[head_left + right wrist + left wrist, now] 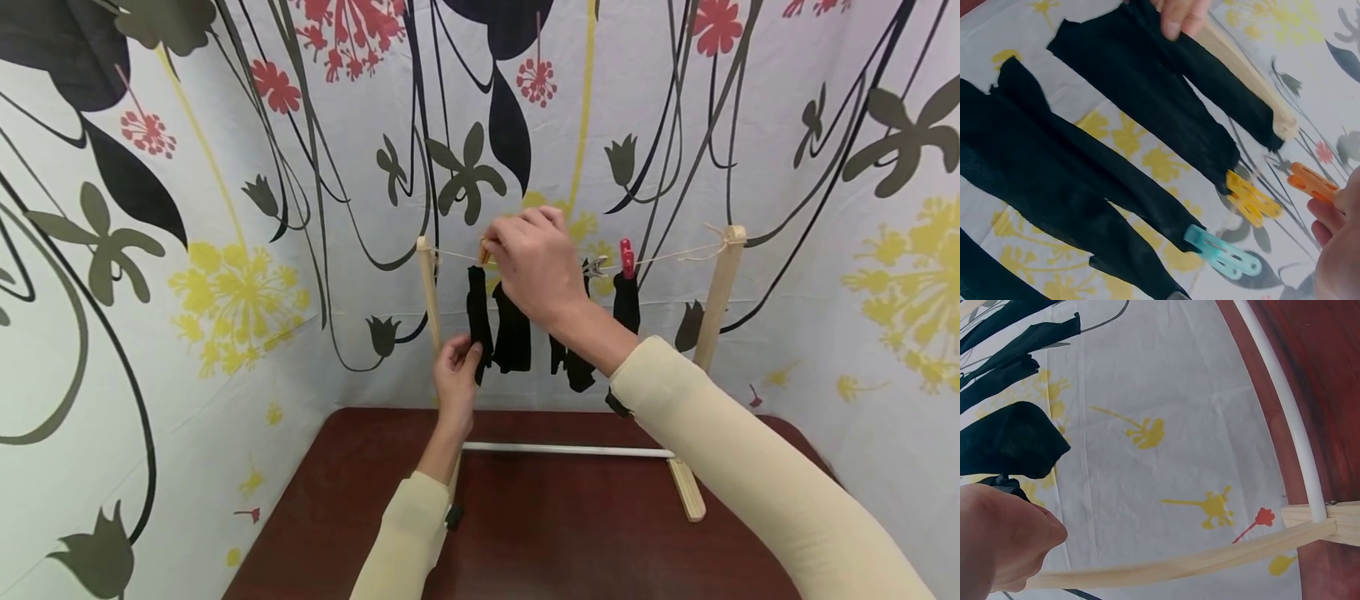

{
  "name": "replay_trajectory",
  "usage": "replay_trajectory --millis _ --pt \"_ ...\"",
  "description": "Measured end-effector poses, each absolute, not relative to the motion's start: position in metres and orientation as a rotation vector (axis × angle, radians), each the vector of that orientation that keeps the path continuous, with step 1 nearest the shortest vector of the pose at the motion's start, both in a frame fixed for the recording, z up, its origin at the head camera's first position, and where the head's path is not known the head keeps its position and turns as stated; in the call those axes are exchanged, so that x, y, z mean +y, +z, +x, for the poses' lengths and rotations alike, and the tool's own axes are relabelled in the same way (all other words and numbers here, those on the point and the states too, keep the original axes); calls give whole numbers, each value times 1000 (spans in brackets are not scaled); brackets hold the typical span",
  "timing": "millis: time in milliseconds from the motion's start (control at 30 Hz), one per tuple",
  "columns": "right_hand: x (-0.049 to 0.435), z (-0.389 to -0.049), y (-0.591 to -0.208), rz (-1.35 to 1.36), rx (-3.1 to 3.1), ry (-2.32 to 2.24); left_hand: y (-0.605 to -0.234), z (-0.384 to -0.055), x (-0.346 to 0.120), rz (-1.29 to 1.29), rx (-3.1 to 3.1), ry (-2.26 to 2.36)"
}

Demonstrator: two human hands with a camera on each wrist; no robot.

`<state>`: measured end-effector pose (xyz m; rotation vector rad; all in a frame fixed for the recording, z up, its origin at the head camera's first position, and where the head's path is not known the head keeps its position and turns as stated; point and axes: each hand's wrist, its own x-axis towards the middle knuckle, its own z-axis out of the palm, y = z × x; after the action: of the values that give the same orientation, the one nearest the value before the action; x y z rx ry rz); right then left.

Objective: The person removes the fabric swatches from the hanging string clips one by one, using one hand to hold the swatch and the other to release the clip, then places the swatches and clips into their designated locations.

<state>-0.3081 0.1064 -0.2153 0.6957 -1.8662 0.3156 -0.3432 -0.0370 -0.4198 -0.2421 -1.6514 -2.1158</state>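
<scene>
My left hand (457, 375) pinches the lower part of a narrow, sock-like black cloth (478, 321) at the left end of a string line (675, 254). An orange clothespin (1312, 179) is held between the thumb and fingers of my right hand (536, 262), up at the line. In the right wrist view a small gap shows between this clothespin and the cloth's upper end. Beside it hangs a wider black cloth (1147, 94) with a yellow clothespin (1250, 199). Further along, a teal clothespin (1222, 251) grips another black cloth (1085, 162).
The line runs between a left wooden post (430, 292) and a right wooden post (723, 292). A white rod (562, 450) joins their bases above a dark red table (570, 533). A red clothespin (627, 258) holds the rightmost cloth. Flower-patterned fabric (360, 167) stands behind.
</scene>
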Motion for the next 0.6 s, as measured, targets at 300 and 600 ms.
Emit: replay_trajectory --millis 300,600 --pt "124 -282 -204 661 -1792 433 -428 -334 -44 -212 -1653 -2152" --pt "158 -259 -226 676 -1805 414 -434 -325 -54 -216 -1619 -2194"
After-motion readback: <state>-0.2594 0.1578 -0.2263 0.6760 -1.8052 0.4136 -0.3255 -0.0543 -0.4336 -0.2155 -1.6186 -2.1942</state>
